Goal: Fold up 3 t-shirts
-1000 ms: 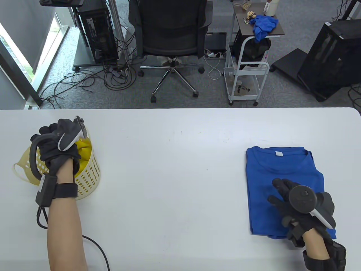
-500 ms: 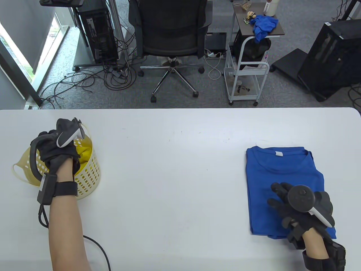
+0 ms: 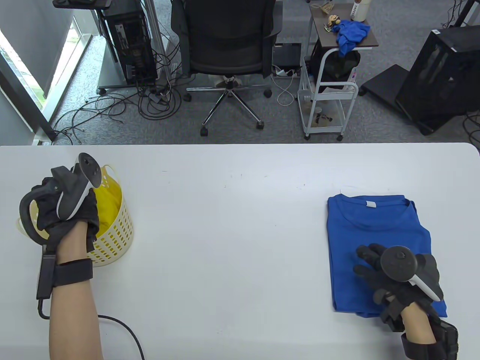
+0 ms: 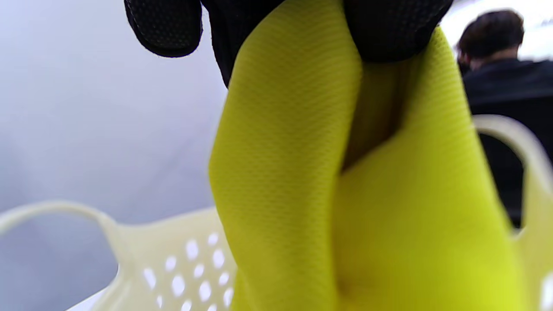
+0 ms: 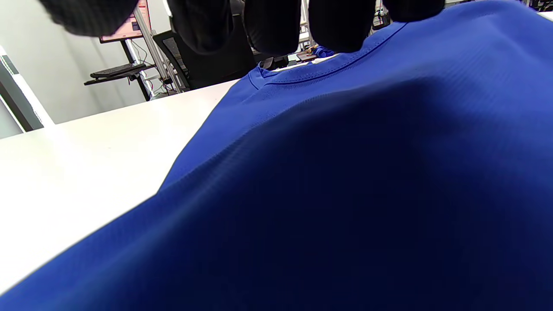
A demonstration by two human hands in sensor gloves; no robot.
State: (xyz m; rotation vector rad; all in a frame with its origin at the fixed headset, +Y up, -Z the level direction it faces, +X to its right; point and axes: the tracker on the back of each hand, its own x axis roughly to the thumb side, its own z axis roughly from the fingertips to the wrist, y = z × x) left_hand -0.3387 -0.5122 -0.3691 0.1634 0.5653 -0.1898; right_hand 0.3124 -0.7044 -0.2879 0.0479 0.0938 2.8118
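Note:
A folded blue t-shirt (image 3: 375, 232) lies flat at the right of the white table (image 3: 232, 232). My right hand (image 3: 378, 268) rests on its lower half with fingers spread and relaxed; the right wrist view shows the blue t-shirt (image 5: 345, 172) close below the fingertips (image 5: 272, 26). At the left stands a cream perforated basket (image 3: 116, 228) holding a yellow t-shirt (image 3: 107, 204). My left hand (image 3: 63, 210) is over the basket, and in the left wrist view its fingers (image 4: 389, 30) pinch a bunch of the yellow t-shirt (image 4: 328, 194) above the basket (image 4: 173, 255) rim.
A black cable (image 3: 123, 330) trails from my left wrist across the table's near left. Beyond the far edge stand an office chair (image 3: 225, 41), a white cart (image 3: 326, 93) with a blue cloth (image 3: 350, 33), and computer towers.
My left hand has turned and drawn back toward the left over the basket, lifting yellow fabric. My right hand has slid slightly down the blue shirt.

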